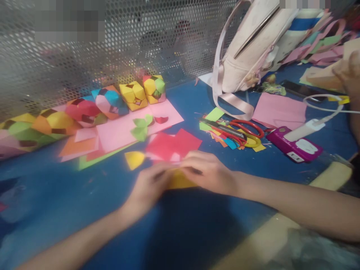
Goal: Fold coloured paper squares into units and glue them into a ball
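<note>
At the middle of the head view, a piece of yellow paper point(181, 180) lies low over the blue surface, between my two hands. The fingers of my left hand point(150, 183) close on its left end. On its upper right, my right hand point(209, 172) has its fingers bent and pressed together. Both hands are slightly blurred and hide part of the paper. Just beyond them lie red paper sheets point(174, 144). A small yellow cut piece point(134, 160) rests left of these, and green leaf-like paper pieces point(140, 129) lie farther back.
Folded paper balls point(84, 110) line the metal mesh point(180, 48) at the back left, behind pink sheets point(120, 131). Red-handled scissors point(239, 129) lie on paper scraps to the right. A purple device point(295, 144) with a cable, a pale bag point(253, 48) and another person's hand point(350, 71) are farther right.
</note>
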